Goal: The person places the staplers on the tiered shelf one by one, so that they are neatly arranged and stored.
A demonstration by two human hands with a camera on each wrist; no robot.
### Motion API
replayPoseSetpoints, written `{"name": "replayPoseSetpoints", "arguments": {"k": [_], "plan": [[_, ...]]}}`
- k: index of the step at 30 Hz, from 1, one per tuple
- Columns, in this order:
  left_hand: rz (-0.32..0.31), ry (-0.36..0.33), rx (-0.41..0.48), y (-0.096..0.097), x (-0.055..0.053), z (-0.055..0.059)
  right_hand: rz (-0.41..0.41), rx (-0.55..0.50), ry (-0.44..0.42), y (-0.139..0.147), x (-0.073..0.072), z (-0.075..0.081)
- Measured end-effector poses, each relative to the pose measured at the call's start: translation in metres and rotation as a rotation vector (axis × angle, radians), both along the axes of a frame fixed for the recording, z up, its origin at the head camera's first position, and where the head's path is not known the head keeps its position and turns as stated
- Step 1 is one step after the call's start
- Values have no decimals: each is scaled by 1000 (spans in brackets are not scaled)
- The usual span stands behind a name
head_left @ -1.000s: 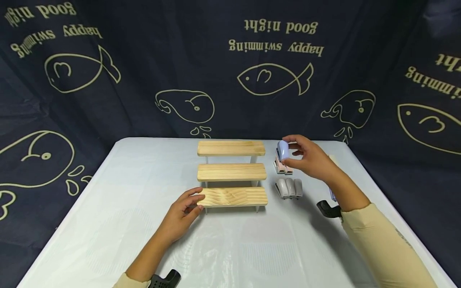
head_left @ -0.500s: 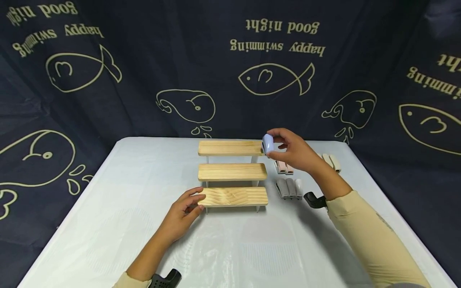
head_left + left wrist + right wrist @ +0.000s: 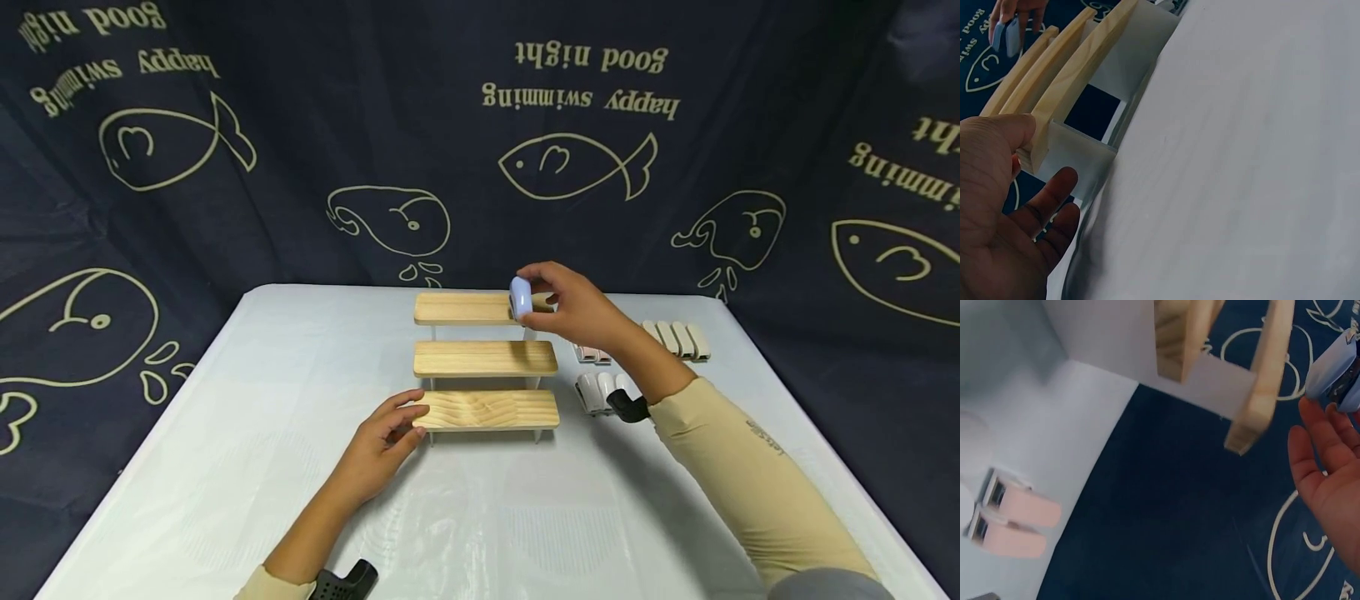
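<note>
Up over the right part of the back plank, my right hand (image 3: 573, 307) pinches a light blue mini stapler (image 3: 521, 298) between thumb and fingers. That stapler (image 3: 1330, 365) also shows at the right edge of the right wrist view, at the fingertips. A three-step wooden display shelf (image 3: 484, 358) stands mid-table on pale supports. My left hand (image 3: 381, 448) holds the left end of its front plank (image 3: 487, 410) with thumb and index finger. In the left wrist view the thumb lies against the plank's end (image 3: 1041, 140), and the lower fingers (image 3: 1060, 187) hang beside the pale support.
Right of the shelf are pink mini staplers (image 3: 592, 354), partly covered by the right forearm. Grey-white staplers (image 3: 591, 393) stand nearer the front, and a row of cream ones (image 3: 681, 340) sits farther right. A dark fish-print cloth (image 3: 360, 125) hangs behind the white table (image 3: 262, 500).
My right hand has carried the blue stapler leftward from above the pink staplers to over the back plank. More cream staplers are now uncovered. My left hand has stayed at the shelf.
</note>
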State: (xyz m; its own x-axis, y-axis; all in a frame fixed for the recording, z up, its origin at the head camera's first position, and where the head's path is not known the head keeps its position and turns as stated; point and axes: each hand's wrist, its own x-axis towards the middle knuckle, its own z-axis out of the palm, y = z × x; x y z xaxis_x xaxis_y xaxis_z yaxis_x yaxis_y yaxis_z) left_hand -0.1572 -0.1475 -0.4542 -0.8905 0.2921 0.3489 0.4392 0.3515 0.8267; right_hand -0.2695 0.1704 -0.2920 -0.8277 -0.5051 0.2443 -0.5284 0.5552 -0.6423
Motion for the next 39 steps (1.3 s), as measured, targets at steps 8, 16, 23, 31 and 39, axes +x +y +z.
{"name": "replayPoseSetpoints", "arguments": {"k": [8,16,23,31,39], "plan": [[14,-30,-22,-1,1,3,62,-86,-67,-24,-13,-11],[14,-13,-25,-1,2,3,94,-108,-27,-48,-24,-19],[13,23,2,0,1,1,126,-138,-35,-72,-29,-19],[27,4,-16,2,1,1,146,-133,-30,-94,-30,-22],[9,6,-17,2,1,3,130,-142,-16,-106,-31,-25]]}}
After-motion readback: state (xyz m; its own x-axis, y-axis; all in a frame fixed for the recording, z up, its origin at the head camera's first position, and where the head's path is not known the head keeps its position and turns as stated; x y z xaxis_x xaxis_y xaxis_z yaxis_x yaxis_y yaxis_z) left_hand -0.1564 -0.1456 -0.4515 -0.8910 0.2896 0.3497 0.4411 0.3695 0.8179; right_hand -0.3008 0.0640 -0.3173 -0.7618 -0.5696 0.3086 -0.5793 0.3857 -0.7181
